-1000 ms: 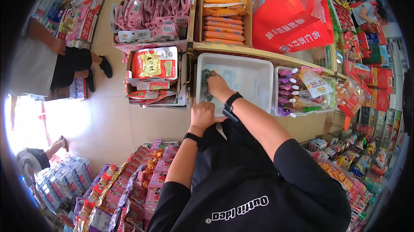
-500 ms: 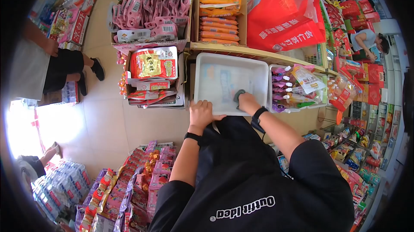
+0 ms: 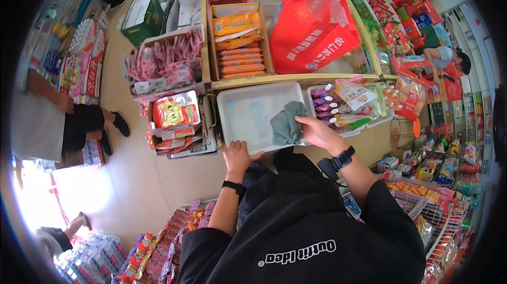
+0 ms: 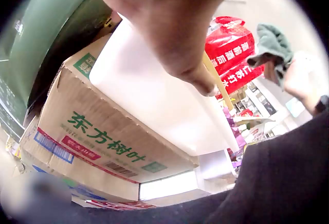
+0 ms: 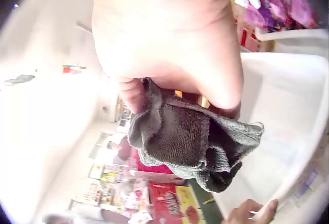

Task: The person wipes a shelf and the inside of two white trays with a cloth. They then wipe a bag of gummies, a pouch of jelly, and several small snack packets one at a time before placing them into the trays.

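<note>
A white plastic tub (image 3: pixel 236 120) stands against the shelf edge, with bluish shapes showing faintly at its bottom. At its near left corner my left hand (image 3: pixel 237 158) grips the rim, its thumb lying along the outer wall in the left wrist view. My right hand (image 3: pixel 320 134) pinches a grey-green cloth (image 3: pixel 287 125) by its upper edge, raised over the right side of the tub. In the right wrist view the cloth (image 5: pixel 177 134) hangs bunched and folded below the fingers.
Spouted pouches (image 3: pixel 343 105) fill a white bin right of the tub. Red snack packs (image 3: pixel 176 112) stand to its left. Behind are orange packs (image 3: pixel 240 46) and a large red bag (image 3: pixel 314 25). A drinks carton (image 4: pixel 103 136) sits below the tub. Another person (image 3: pixel 45 109) stands at far left.
My right hand has moved from the tub's left side to its right and lifted the cloth, which now hangs spread wider. The left hand stays on the rim. The head view has shifted.
</note>
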